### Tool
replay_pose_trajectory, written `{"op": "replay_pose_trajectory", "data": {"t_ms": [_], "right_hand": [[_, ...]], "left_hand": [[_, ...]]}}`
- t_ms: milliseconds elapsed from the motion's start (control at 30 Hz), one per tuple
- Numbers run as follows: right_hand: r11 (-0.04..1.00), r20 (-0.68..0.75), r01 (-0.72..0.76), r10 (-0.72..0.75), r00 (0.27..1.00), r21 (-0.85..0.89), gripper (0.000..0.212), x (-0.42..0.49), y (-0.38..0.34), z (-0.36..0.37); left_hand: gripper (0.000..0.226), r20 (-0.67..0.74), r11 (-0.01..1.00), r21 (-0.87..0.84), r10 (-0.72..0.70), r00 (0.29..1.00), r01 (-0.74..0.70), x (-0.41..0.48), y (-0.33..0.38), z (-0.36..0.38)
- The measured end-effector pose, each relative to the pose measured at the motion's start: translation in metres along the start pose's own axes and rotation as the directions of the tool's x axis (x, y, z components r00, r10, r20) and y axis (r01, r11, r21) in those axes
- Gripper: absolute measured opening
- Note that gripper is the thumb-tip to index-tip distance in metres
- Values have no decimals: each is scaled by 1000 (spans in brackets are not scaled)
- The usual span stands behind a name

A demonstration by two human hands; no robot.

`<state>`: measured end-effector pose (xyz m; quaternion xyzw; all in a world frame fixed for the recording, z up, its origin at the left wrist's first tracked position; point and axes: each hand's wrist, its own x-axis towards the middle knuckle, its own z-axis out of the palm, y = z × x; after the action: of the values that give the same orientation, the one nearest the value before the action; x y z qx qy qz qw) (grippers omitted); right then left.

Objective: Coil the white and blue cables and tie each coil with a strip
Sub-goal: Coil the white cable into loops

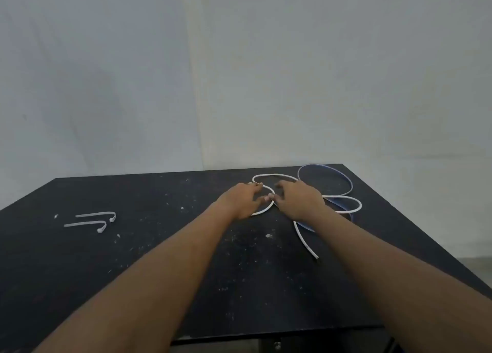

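While both hands, the left hand [243,199] and right hand [299,201], pinch the loose white cable [274,175] mid-table, nothing looks coiled yet: the thin blue cable [343,178] sprawls behind, two white plastic tie strips [93,221] untouched.

Matt black table [159,272] flecked white, smooth white cable [306,242], matt white strips [90,223]

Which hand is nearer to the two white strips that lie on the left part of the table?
The left hand. It rests on the white cable near the table's middle, well right of the two white strips. The right hand sits farther right, beside the blue cable.
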<state>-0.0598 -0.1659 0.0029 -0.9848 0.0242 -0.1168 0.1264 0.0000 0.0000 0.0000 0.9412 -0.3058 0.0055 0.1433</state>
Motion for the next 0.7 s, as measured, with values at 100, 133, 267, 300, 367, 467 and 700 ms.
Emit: {"op": "replay_pose_trajectory", "data": {"t_ms": [100, 133, 267, 300, 367, 467, 700], "right_hand": [[998, -13, 19, -20, 1000, -66, 34, -9, 7, 6], [996, 23, 20, -18, 1000, -89, 37, -14, 12, 10], [994, 141, 62, -49, 989, -88, 40, -25, 27, 14], [992, 165, 87, -71, 984, -88, 42, -26, 30, 14], [989, 179, 136, -123, 976, -62, 44, -29, 36, 16], [985, 159, 171, -164, 974, -32, 40, -29, 45, 20], [981, 116, 176, -184, 976, 76, 30, -28, 65, 27]], "left_hand": [[62, 22, 1000, 26, 13, 1000, -13, -5, 2, 9], [58, 31, 999, 28, 25, 999, -25, -9, 3, 11], [45, 50, 989, 80, 117, 992, -121, -12, 5, 22], [44, 50, 988, 87, 122, 991, -126, -12, 7, 25], [43, 45, 992, 65, 105, 993, -108, -12, 10, 28], [39, 57, 991, 48, 119, 991, -122, -12, 15, 34], [32, -41, 976, 6, 218, 975, -218, -9, 18, 40]]}}
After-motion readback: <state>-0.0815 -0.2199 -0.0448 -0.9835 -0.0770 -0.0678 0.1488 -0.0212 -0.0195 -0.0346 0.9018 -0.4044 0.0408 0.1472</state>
